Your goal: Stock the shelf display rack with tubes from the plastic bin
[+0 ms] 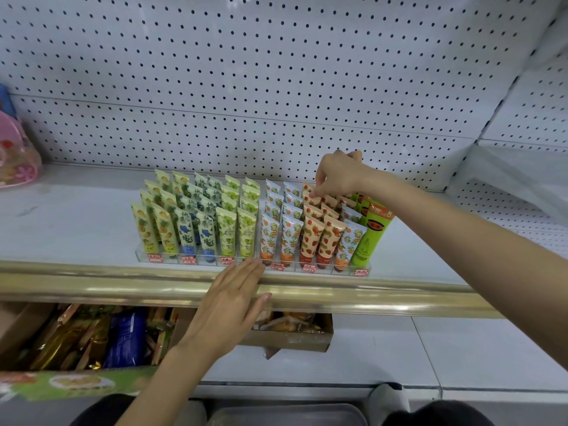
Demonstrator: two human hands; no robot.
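Right hand [338, 173] is over the far right of the display rack [172, 259], fingertips pinching the top of a strawberry tube [311, 198] standing in a back row; left hand [230, 305] lies flat, fingers straight, over the gold shelf rail [123, 287], fingertips at the rack's near edge.

Bright even light, soft shadows, glare on rail [307, 295], curved blurry edges
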